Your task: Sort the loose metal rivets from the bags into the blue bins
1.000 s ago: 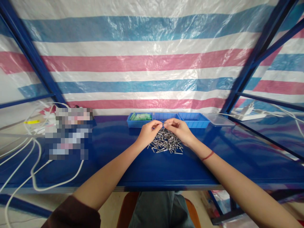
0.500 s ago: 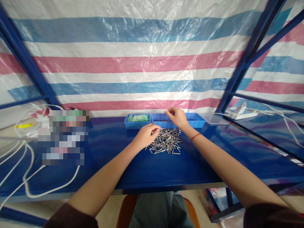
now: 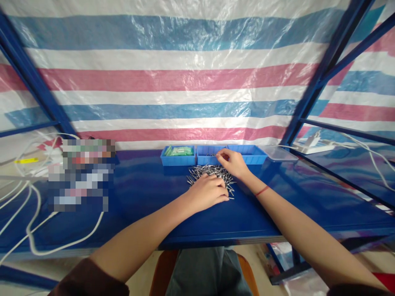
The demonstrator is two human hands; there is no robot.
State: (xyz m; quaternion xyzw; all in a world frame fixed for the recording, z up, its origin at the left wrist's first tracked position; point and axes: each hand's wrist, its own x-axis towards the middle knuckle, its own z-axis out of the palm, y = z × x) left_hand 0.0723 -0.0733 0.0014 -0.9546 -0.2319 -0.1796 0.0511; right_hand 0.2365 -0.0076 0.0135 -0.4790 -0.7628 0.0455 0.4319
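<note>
A heap of small silver metal rivets [image 3: 210, 169] lies on the blue table. My left hand [image 3: 210, 191] is over the near side of this heap, palm down. Its fingers are bent and slightly apart, their tips among the rivets at the right. My right hand [image 3: 233, 162] hovers at the front of the middle blue bin [image 3: 203, 159], above the back right of the heap. Its fingers are loosely curled with a gap inside, and nothing shows between them. A few rivets are visible inside the middle bin, partly hidden by my right hand.
Left of the middle bin, a blue bin [image 3: 178, 160] holds green packets [image 3: 179, 151]. Another blue bin [image 3: 251, 158] stands to its right, beside a clear plastic lid [image 3: 282, 153]. White cables [image 3: 70, 241] and blurred items are on the left; a power strip [image 3: 313, 147] is at the right.
Both hands were together over the heap. My right hand went up over the middle bin, then came back down towards the heap. My left hand moved right and nearer, onto the rivets.
</note>
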